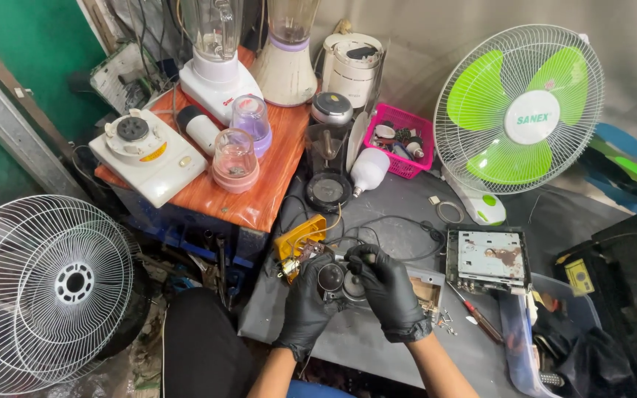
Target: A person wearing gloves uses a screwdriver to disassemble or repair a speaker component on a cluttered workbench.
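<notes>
Both hands wear black gloves and meet over the grey worktop (377, 221). My left hand (305, 306) grips a small dark round motor-like part (331, 277) with wires running off it. My right hand (388, 291) pinches the top of that same part from the right. A yellow casing piece (298, 237) lies just behind the left hand. A grey housing (429, 284) sits under the right hand. A thin black cable (396, 221) loops behind the hands.
A green-bladed desk fan (519, 110) stands at the back right, a circuit-board tray (489, 259) and a red screwdriver (481, 318) to the right. Blender bases and jars crowd an orange board (259, 195) at the back left. White fan grilles (42, 284) lean at the left.
</notes>
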